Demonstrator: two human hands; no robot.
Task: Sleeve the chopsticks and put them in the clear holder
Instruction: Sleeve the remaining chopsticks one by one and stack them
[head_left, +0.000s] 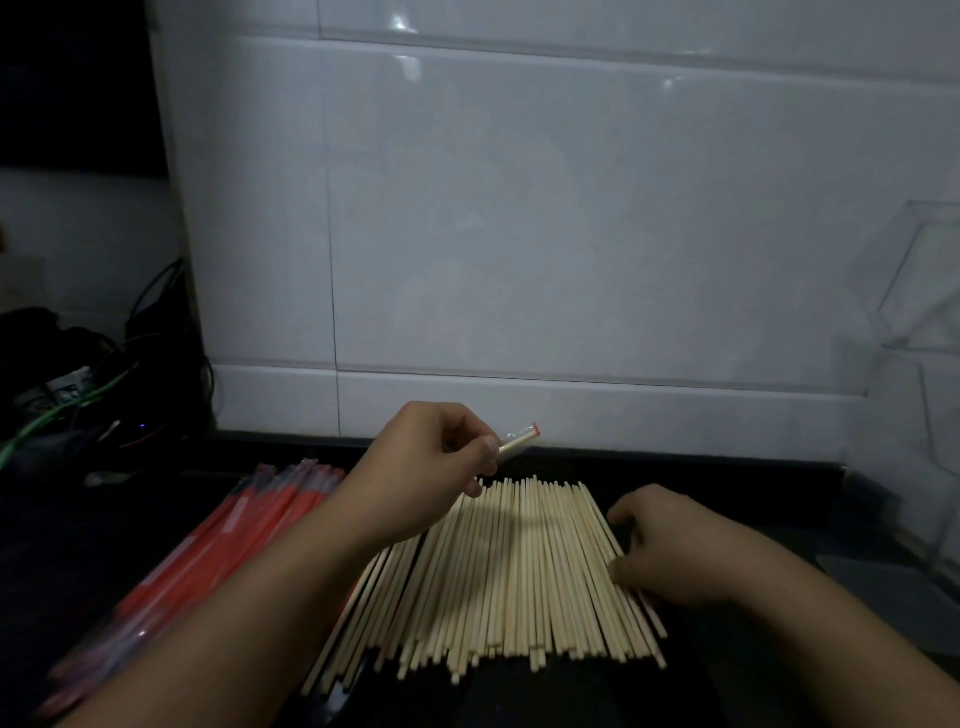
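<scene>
Several bare bamboo chopsticks (519, 571) lie side by side in a wide pile on the dark counter. My left hand (431, 467) hovers above the pile's far left and pinches a sleeved chopstick pair (519, 441), whose red-tipped end points up and right. My right hand (670, 545) rests on the pile's right edge with curled fingers touching the sticks. A stack of red sleeves (234, 535) lies left of the pile. The clear holder (914, 322) stands at the far right against the wall.
A white tiled wall (519, 234) rises just behind the counter. Dark cables, one green (57, 410), and small devices crowd the far left corner. A grey flat piece (893, 597) lies at the right, below the holder.
</scene>
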